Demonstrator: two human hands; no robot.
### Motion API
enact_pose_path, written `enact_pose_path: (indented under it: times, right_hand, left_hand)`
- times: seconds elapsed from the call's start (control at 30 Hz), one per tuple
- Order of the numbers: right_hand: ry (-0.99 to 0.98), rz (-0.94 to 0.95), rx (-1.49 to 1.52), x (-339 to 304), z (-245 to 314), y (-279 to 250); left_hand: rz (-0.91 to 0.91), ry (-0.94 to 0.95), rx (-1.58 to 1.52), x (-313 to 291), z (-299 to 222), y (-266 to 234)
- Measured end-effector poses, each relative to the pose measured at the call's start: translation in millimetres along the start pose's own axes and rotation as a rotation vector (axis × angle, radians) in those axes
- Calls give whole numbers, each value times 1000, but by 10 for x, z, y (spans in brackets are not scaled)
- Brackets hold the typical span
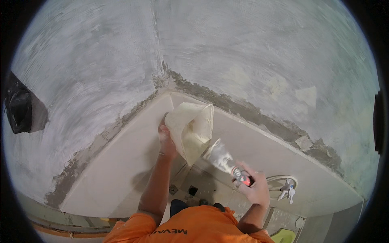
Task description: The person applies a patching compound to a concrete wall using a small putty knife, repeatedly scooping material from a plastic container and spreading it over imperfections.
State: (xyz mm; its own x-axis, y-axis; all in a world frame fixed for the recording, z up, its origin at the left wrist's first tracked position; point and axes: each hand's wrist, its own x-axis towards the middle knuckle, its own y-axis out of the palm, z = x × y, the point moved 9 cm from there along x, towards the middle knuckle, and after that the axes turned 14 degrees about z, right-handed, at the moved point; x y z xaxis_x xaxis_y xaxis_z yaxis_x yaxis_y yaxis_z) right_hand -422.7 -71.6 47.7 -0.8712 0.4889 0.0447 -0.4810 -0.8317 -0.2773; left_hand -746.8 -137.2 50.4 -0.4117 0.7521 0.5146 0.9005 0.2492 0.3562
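Note:
My left hand [167, 139] grips the side of a pale cream mixing container [184, 129], its fingers partly hidden behind it. The container is tilted, with its wide mouth facing right and some whitish residue inside. In my right hand [257, 188] is a putty knife [223, 158] with a red and black handle. Its broad blade, smeared with white compound, points up and left, close beside the container's lower right edge. Whether blade and container touch, I cannot tell.
Grey plastered walls [259, 44] meet in a corner ahead, above white wall tiles [117, 166] with a rough top edge. A tap [287, 190] juts from the right wall. Black plastic [18, 105] hangs at the far left; a yellow-green object [283, 235] lies below right.

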Motion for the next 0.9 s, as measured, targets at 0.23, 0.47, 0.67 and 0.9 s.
enact_pose_path:
  times: [0.23,0.47,0.67,0.9]
  right_hand:
    - [-52,39,-140,99,-8,148]
    - [-91,8,-221,193,73,202]
    - [-98,-20,-236,194,146,264]
    - [-101,32,-215,170,136,264]
  left_hand:
    - [91,161,263,186,-475,258]
    - [213,130,279,276,-351,262]
    - [288,100,242,303,-259,378]
    - [329,60,217,384,-226,480]
